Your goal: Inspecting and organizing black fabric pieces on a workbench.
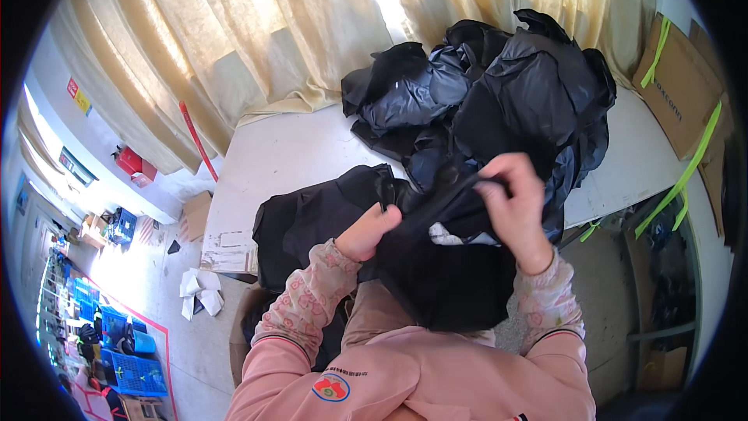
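Note:
A limp black cloth item (436,288) hangs in front of my body at the table's near edge; its exact kind is not clear. My right hand (516,206) pinches its raised upper edge between thumb and fingers. On its other side, my left hand (368,235) is closed on the cloth with the thumb up, its fingertips partly hidden by the fabric. A small white patch (448,235) shows in the opening below the raised edge. Just beyond my left hand, another black cloth piece (304,214) lies spread over the table's near left part.
A large heap of crumpled black cloth items (522,86) covers the back right of the white table (273,152). Behind it hang beige curtains (257,23). Flattened cardboard (678,86) with green straps leans at right. Blue crates (136,374) and white scraps (201,292) are on the floor at left.

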Available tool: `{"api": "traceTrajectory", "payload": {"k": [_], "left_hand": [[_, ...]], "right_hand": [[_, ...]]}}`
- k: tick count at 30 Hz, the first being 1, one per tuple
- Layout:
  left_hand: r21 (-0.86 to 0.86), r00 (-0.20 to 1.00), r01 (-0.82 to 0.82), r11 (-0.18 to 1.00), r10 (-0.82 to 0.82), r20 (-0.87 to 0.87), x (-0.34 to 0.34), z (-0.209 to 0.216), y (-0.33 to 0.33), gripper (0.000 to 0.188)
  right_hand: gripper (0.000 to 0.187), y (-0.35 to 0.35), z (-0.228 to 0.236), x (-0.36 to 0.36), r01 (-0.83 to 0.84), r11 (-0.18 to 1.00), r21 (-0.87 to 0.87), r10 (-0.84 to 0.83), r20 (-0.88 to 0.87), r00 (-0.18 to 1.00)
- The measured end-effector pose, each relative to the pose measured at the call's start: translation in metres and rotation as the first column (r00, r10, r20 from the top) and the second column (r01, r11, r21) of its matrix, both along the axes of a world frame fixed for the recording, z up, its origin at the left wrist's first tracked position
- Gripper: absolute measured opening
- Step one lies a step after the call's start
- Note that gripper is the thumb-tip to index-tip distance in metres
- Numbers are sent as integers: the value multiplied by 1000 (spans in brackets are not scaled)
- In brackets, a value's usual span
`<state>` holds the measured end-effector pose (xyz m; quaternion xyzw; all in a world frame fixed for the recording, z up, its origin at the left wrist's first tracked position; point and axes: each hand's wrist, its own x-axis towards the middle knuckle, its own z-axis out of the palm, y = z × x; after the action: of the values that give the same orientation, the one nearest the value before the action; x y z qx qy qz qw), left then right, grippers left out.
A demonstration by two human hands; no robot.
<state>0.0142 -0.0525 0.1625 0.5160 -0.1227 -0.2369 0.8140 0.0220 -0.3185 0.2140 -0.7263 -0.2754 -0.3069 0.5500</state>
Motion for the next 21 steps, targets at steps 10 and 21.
{"api": "traceTrajectory", "payload": {"k": [10, 21], "left_hand": [[125, 905, 412, 902, -422, 58, -17, 5, 9, 71], [-353, 990, 38, 935, -83, -113, -4, -14, 30, 63]], "right_hand": [[26, 3, 6, 76, 234, 573, -785, -39, 259, 965], [29, -1, 19, -10, -410, 867, -284, 341, -262, 903]]}}
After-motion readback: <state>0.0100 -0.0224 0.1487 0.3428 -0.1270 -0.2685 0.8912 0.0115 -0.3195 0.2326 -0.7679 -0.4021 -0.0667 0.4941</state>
